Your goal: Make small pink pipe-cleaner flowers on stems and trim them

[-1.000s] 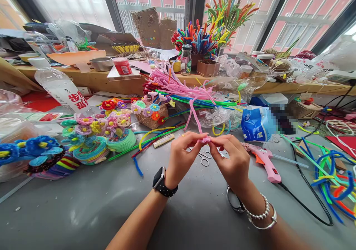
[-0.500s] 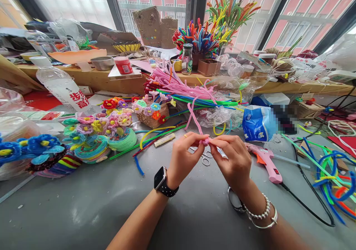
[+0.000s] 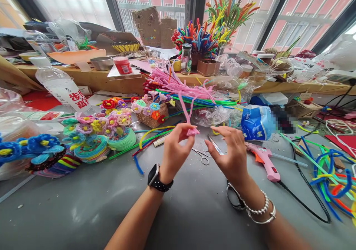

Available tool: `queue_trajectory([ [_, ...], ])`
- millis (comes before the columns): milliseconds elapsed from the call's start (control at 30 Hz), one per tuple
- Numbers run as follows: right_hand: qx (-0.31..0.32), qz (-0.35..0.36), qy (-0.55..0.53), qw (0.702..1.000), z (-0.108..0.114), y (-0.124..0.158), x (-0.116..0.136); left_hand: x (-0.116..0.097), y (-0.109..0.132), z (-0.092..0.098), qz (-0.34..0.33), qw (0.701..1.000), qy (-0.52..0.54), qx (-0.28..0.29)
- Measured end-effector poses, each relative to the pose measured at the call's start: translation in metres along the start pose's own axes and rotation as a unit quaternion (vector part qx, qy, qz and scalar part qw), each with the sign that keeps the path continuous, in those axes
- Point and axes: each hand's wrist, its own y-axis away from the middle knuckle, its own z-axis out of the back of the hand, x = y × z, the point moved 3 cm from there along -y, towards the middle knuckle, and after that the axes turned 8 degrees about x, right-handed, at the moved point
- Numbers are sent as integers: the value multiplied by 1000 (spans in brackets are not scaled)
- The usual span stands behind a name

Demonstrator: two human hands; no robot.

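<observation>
Between the thumb and fingers of my left hand (image 3: 178, 148) is a pink pipe cleaner (image 3: 192, 131), its lower end bent into a small cluster and its two long ends rising away from me. My right hand (image 3: 229, 152) is apart from it, thumb and fingers spread with nothing between them. Small scissors (image 3: 204, 159) lie on the grey table (image 3: 111, 213) between the hands. A second pair of scissors (image 3: 233, 198) lies partly hidden under my right hand, its blades showing above the thumb and a dark handle near the wrist.
A pink glue gun (image 3: 268, 163) with a black cord lies to the right, near a blue packet (image 3: 256, 122) and loose pipe cleaners (image 3: 330, 183). Pipe-cleaner flowers (image 3: 94, 126) and a water bottle (image 3: 61, 85) stand left. Behind is a heap of pink pipe cleaners (image 3: 178, 81).
My right hand has let go of the pink pipe cleaner and opened. My left hand has shifted slightly left and up with it, uncovering more of the small scissors.
</observation>
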Motion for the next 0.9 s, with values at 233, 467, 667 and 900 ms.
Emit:
queue_trajectory([
  [233,275,-135,223,925,11,6,-34,12,-10,21,54,992,93,-70],
  [467,334,-311,345,820,65,72,-65,18,-10,26,105,981,136,-87],
  [667,322,-331,346,817,67,107,-76,16,-10,26,125,978,144,-88],
  [900,294,-279,413,816,52,90,-63,15,-10,24,152,970,175,-80],
])
